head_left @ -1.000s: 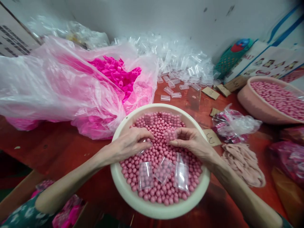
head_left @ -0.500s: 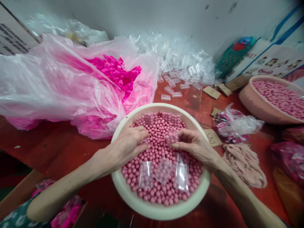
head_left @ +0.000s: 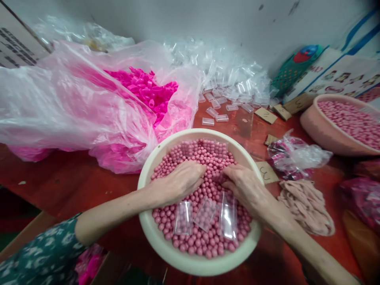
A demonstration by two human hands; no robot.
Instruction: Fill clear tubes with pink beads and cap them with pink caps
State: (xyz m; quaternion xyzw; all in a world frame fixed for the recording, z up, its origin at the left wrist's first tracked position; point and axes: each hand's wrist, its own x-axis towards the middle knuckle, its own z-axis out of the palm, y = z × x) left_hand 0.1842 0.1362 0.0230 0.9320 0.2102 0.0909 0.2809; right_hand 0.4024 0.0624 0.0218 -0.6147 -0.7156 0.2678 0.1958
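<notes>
A cream basin [head_left: 145, 237] full of pink beads [head_left: 198, 245] stands before me. My left hand [head_left: 181, 180] reaches over its middle, fingers bent together and pointing down at the beads; whatever they hold is hidden. At the right side of the beads my right hand [head_left: 245, 184] pinches a small clear plastic case [head_left: 219, 177], mostly covered by the fingers and dipped low among the beads. On the near beads lie a clear case [head_left: 183, 217], a tilted clear case [head_left: 205, 213] and a longer clear case [head_left: 228, 215]. More clear cases rest along the far side.
A pink plastic bag [head_left: 89, 107] of bright pink parts [head_left: 145, 89] bulges at left. Behind the basin is a heap of clear cases [head_left: 228, 79]. To the right are cardboard pieces [head_left: 266, 172], a plastic bag [head_left: 297, 154], a crumpled cloth [head_left: 307, 206] and a pink basin [head_left: 314, 126] of beads.
My left hand has moved right, from the left side of the beads to their middle. The right hand has shifted slightly and lowered its clear case into the beads.
</notes>
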